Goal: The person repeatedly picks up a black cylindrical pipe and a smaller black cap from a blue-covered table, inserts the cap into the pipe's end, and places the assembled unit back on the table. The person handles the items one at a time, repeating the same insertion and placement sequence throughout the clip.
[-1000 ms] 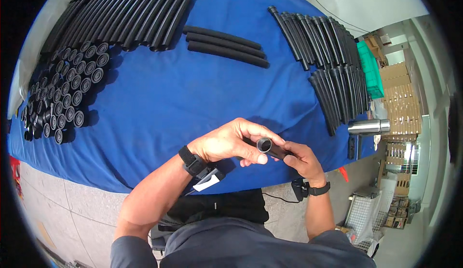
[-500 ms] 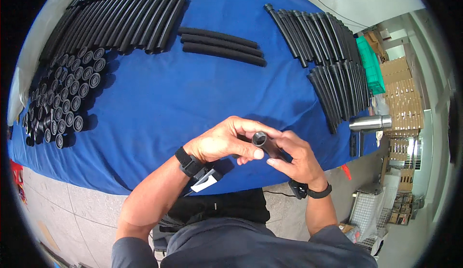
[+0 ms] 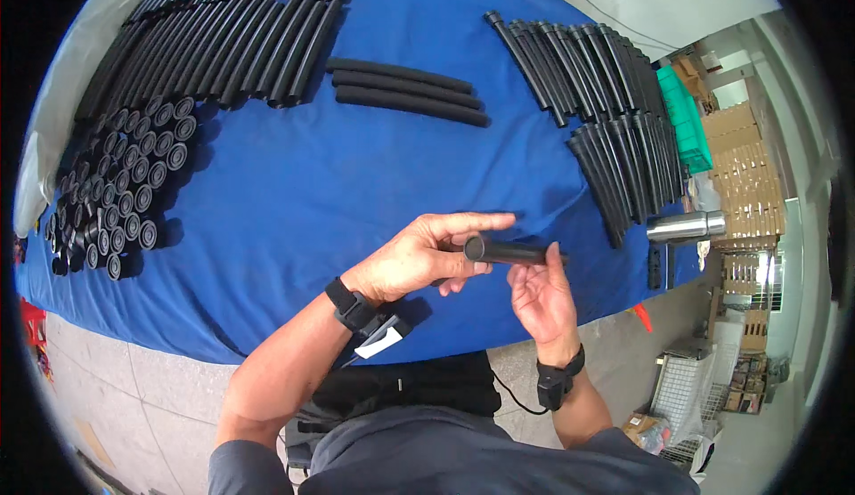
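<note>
Over the near part of the blue-covered table, a black tube point(image 3: 512, 252) lies almost level between my hands, its round end turned toward the left. My right hand point(image 3: 545, 304) grips it from below, the thumb across its right part and the fingers underneath. At the tube's left end is my left hand point(image 3: 414, 259), index finger stretched out and thumb bent in beside the rim. A small dark piece shows between the left thumb and fingers; most of it is hidden, so its kind is unclear.
Rows of black tubes point(image 3: 240, 45) fill the far left, with round black caps point(image 3: 142, 170) standing below them. Three black sleeves point(image 3: 410, 99) lie mid-table. Capped black tubes point(image 3: 614, 130) lie at the right, near a green crate point(image 3: 684, 121) and a shiny metal cylinder point(image 3: 686, 226).
The tube has swung from pointing up toward me to lying nearly sideways. My right hand has moved down and turned palm-up beneath it; my left index finger has straightened.
</note>
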Tool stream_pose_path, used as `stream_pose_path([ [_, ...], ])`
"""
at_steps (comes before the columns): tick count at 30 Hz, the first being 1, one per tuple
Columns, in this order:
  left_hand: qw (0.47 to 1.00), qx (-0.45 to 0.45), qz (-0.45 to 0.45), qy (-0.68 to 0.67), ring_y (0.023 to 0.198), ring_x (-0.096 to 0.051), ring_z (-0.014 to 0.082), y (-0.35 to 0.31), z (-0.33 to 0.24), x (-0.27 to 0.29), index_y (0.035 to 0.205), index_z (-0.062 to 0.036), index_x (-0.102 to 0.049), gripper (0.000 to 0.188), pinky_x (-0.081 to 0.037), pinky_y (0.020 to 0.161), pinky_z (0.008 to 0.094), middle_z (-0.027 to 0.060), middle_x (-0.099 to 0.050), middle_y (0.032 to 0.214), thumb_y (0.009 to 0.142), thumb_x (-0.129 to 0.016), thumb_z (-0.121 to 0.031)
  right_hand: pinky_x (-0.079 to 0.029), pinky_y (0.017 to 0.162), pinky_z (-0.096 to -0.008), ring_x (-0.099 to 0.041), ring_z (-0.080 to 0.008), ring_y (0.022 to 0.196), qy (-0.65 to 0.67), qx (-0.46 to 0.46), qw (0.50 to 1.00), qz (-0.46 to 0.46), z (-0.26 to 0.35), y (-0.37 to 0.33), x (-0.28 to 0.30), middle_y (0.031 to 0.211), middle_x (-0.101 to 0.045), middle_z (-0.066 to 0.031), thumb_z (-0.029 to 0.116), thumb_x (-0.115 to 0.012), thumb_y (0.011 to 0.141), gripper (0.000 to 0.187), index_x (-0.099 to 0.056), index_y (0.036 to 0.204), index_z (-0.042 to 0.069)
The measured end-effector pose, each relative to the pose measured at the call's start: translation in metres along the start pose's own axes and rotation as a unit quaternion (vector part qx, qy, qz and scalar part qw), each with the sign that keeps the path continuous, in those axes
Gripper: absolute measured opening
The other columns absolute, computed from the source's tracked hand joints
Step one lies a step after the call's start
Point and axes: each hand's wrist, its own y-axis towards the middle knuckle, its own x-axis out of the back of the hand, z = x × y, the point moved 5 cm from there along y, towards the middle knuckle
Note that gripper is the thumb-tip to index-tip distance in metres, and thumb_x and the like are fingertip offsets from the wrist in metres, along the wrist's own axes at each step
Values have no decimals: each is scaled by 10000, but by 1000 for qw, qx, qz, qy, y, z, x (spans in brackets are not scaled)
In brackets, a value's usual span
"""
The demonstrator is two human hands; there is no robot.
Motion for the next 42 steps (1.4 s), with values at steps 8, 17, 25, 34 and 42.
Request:
stream_pose_path([
  [8, 1000, 20, 14, 7, 618, -571, 54, -2, 2, 3, 1333, -95, -662, 458, -481, 577, 221, -23, -643, 792, 890, -755, -28, -437, 485, -268, -565, -134, 537, -316, -109, 942, 3, -8, -36, -19, 634, -593, -78, 399, -788, 908, 397, -587, 794, 76],
  [17, 1000, 19, 1, -11, 602, -570, 55, -2, -1, 2, 1306, -95, -678, 453, -470, 562, 213, -29, -628, 755, 870, -777, -22, -539, 832, -340, -667, -212, 901, -810, 339, 471, 85, 23, -13, -63, 973, -649, -90, 79, -876, 760, 547, -537, 1185, 32],
  [25, 999, 24, 32, 12, 615, -588, 54, -6, -3, 0, 1313, -104, -689, 483, -465, 560, 216, -39, -617, 722, 850, -808, -42, -501, 806, -291, -616, -113, 908, -750, 58, 642, 145, 43, -13, -41, 969, -645, -31, 202, -808, 886, 376, -560, 1117, 38],
  [34, 999, 21, 39, -7, 617, -591, 52, -3, 2, 1, 1310, -101, -689, 490, -461, 563, 215, -35, -630, 731, 840, -821, -53, -474, 774, -290, -568, -115, 857, -738, 142, 642, 153, 37, -10, -35, 954, -634, -41, 233, -814, 882, 459, -582, 1222, 30],
  [42, 999, 16, 45, -7, 614, -588, 51, -4, 1, 0, 1311, -97, -684, 482, -456, 556, 213, -30, -641, 741, 849, -815, -57, -465, 750, -305, -571, -128, 843, -756, 129, 609, 202, 40, -11, -51, 948, -628, -54, 310, -865, 830, 468, -589, 1079, 24],
])
